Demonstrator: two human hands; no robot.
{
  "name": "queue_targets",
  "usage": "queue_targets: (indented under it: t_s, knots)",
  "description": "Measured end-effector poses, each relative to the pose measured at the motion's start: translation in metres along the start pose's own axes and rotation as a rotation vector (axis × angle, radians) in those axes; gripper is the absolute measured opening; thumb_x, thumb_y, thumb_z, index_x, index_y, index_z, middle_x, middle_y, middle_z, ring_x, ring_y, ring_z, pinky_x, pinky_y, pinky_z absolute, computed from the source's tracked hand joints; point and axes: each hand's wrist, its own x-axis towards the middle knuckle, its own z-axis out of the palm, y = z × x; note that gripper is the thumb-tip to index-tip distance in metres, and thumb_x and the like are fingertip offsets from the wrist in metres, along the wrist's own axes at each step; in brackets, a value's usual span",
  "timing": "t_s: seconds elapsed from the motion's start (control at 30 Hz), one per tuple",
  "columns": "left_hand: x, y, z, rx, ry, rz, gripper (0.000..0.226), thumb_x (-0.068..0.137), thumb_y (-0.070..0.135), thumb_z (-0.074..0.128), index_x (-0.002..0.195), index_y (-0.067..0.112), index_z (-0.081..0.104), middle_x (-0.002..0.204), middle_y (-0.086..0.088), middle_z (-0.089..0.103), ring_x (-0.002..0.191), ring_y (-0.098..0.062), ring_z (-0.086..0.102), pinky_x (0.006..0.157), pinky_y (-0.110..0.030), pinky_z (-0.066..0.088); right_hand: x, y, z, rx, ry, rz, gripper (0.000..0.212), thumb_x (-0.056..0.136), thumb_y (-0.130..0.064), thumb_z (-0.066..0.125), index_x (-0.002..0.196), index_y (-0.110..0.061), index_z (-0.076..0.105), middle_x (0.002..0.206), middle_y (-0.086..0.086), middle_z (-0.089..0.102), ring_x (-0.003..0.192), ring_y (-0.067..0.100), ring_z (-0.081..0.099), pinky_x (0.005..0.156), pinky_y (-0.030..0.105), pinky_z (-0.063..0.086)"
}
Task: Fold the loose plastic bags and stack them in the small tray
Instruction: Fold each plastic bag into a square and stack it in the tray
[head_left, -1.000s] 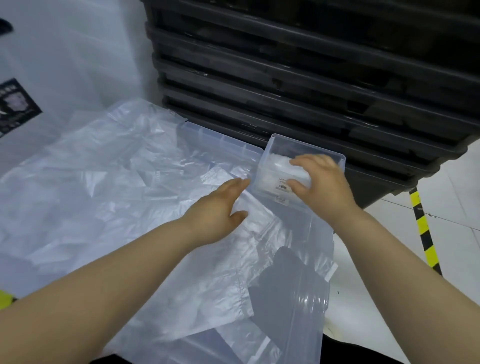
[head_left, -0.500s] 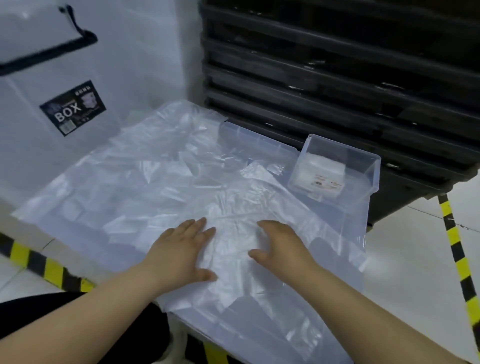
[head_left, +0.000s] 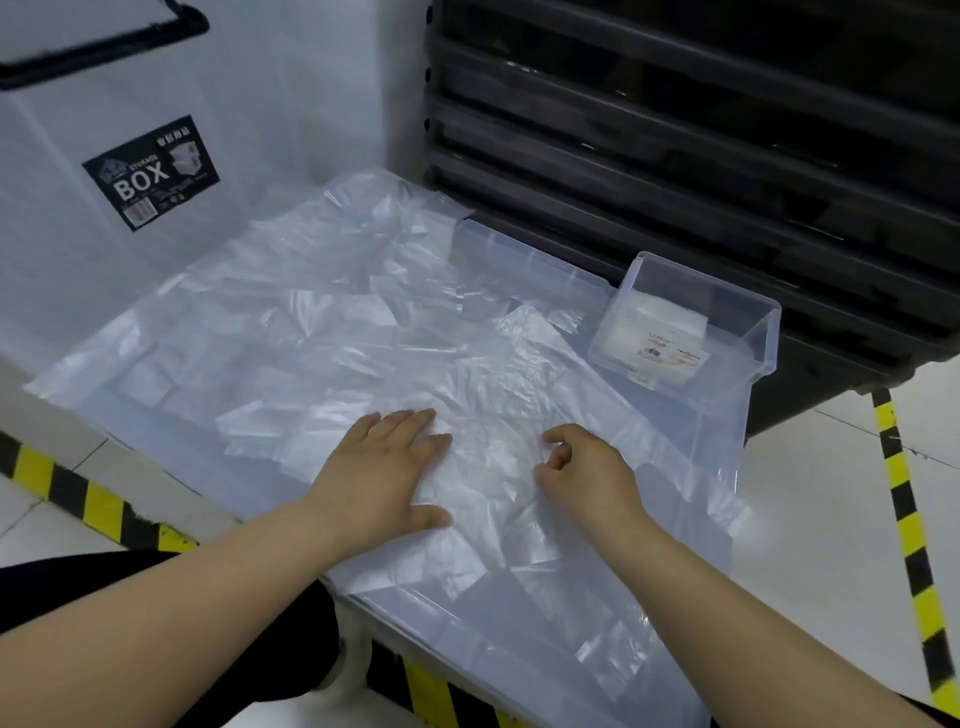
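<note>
The left hand is pressing flat, fingers spread, on the top plastic bag at six o'clock; the right hand is pinching its film with curled fingers. The slick loose bags underneath may be dragging along, spoiling the fold. The small tray is waiting at two o'clock.

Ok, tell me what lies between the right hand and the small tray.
Head view: only crumpled plastic bags, spread over the clear lid, lie between right hand and small tray.
</note>
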Motion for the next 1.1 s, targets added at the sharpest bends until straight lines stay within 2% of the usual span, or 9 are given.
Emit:
queue_targets:
  t_s: [0.07, 0.13, 0.23, 0.47, 0.63, 0.77, 0.9, 1.0, 1.1]
  knots:
    - [-0.002, 0.006, 0.000, 0.014, 0.074, 0.103, 0.078, 0.070, 0.069, 0.035, 0.124, 0.018, 0.058, 0.134, -0.011, 0.051, 0.119, -0.023, 0.054, 0.099, -0.040, 0.041, 0.000, -0.001, -0.001, 0.003, 0.013, -0.025, 0.037, 0.089, -0.011, 0.050, 0.125, -0.017, 0.053, 0.090, -0.009, 0.052, 0.104, 0.017, 0.054, 0.084, 0.022, 0.039]
    - [-0.006, 0.010, 0.006, 0.013, 0.147, 0.173, 0.073, 0.067, 0.070, 0.031, 0.105, 0.021, 0.069, 0.111, -0.003, 0.067, 0.095, -0.018, 0.067, 0.079, -0.038, 0.052, 0.004, 0.001, -0.005, 0.030, 0.019, -0.040, 0.036, 0.089, -0.010, 0.051, 0.125, -0.015, 0.053, 0.094, -0.003, 0.056, 0.097, 0.017, 0.054, 0.084, 0.023, 0.039]
    - [-0.012, 0.017, 0.013, 0.034, 0.142, 0.256, 0.075, 0.065, 0.073, 0.029, 0.107, 0.025, 0.069, 0.110, 0.002, 0.067, 0.094, -0.013, 0.067, 0.079, -0.033, 0.052, 0.013, 0.008, -0.016, 0.122, 0.074, -0.038, 0.034, 0.089, -0.008, 0.052, 0.122, -0.011, 0.055, 0.080, -0.006, 0.054, 0.085, 0.011, 0.048, 0.077, 0.020, 0.036]
    - [-0.010, 0.016, 0.024, 0.080, 0.114, 0.335, 0.065, 0.063, 0.060, 0.029, 0.092, 0.025, 0.074, 0.100, 0.005, 0.071, 0.089, -0.011, 0.069, 0.068, -0.022, 0.054, 0.016, 0.026, -0.030, 0.076, 0.078, 0.021, 0.036, 0.091, -0.008, 0.048, 0.127, -0.013, 0.046, 0.074, -0.009, 0.046, 0.089, 0.018, 0.050, 0.072, 0.023, 0.036]
    - [-0.006, 0.016, 0.022, 0.047, 0.169, 0.360, 0.038, 0.063, 0.045, 0.045, 0.076, 0.025, 0.075, 0.088, 0.007, 0.072, 0.078, -0.011, 0.070, 0.052, -0.018, 0.052, 0.001, 0.019, -0.030, -0.238, 0.109, -0.300, 0.044, 0.088, -0.021, 0.058, 0.130, -0.013, 0.047, 0.124, 0.003, 0.052, 0.121, 0.021, 0.040, 0.097, 0.023, 0.027]
    - [-0.002, 0.016, 0.025, 0.008, 0.199, 0.362, 0.030, 0.071, 0.023, 0.038, 0.056, 0.017, 0.064, 0.068, 0.004, 0.065, 0.058, -0.013, 0.064, 0.039, -0.014, 0.039, -0.018, 0.012, -0.019, -0.333, -0.119, -0.655, 0.044, 0.067, -0.036, 0.071, 0.101, -0.009, 0.064, 0.104, 0.007, 0.064, 0.099, 0.026, 0.062, 0.085, 0.026, 0.039]
    - [0.000, 0.011, 0.019, -0.155, 0.173, 0.308, 0.028, 0.072, 0.030, 0.041, 0.059, 0.017, 0.063, 0.074, 0.007, 0.067, 0.063, -0.010, 0.064, 0.041, -0.015, 0.043, -0.029, 0.012, -0.007, -0.427, -0.183, -0.779, 0.046, 0.056, -0.052, 0.061, 0.085, -0.018, 0.063, 0.090, -0.002, 0.065, 0.081, 0.015, 0.066, 0.075, 0.019, 0.040]
    - [0.002, 0.004, 0.012, -0.326, 0.102, 0.195, 0.043, 0.072, 0.040, 0.041, 0.087, 0.014, 0.071, 0.114, 0.010, 0.063, 0.104, -0.008, 0.058, 0.078, -0.021, 0.047, -0.027, 0.015, -0.005, -0.416, -0.198, -0.784, 0.039, 0.057, -0.040, 0.067, 0.085, -0.014, 0.065, 0.089, 0.001, 0.067, 0.079, 0.019, 0.067, 0.071, 0.024, 0.048]
    - [0.001, -0.003, 0.010, -0.418, 0.029, 0.168, 0.051, 0.070, 0.046, 0.040, 0.093, 0.013, 0.071, 0.121, 0.012, 0.060, 0.109, -0.002, 0.052, 0.084, -0.017, 0.040, -0.020, 0.016, -0.007, -0.370, -0.153, -0.739, 0.018, 0.064, -0.028, 0.058, 0.072, -0.013, 0.066, 0.074, -0.001, 0.067, 0.064, 0.019, 0.065, 0.054, 0.026, 0.052]
